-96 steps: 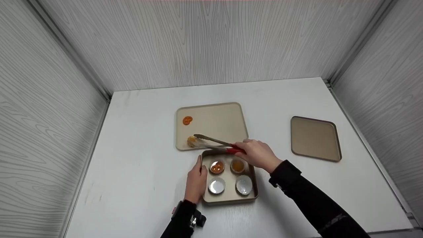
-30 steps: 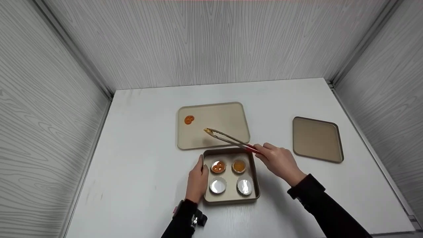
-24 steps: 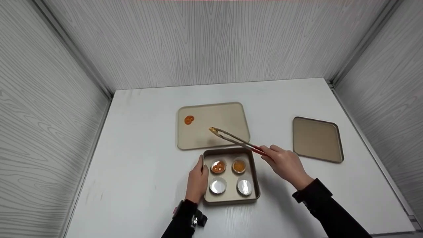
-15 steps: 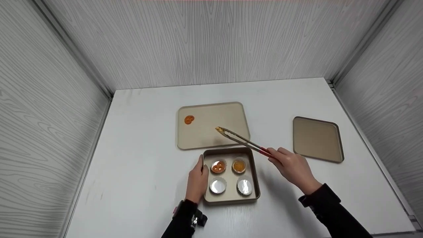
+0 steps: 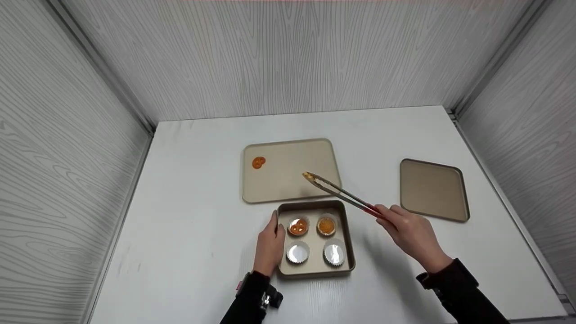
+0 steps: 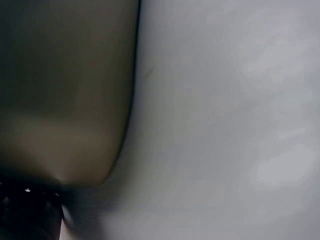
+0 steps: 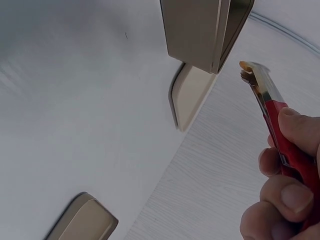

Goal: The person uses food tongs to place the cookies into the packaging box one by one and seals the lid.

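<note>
Black long sleeves are worn on both arms, ending at the wrists. A small black device with a pinkish strap edge is fastened at the left wrist. Both hands are left bare.

1. A white desk [image 5: 189,234] with a faint wood grain fills the lower part of the head view.
2. Pale grey wood-grain walls [image 5: 288,58] enclose it at the back, left and right.
3. Metal strips [image 5: 112,94] run along the corners where the panels meet.
4. The light is even and soft, with faint shadows on the desk.
</note>
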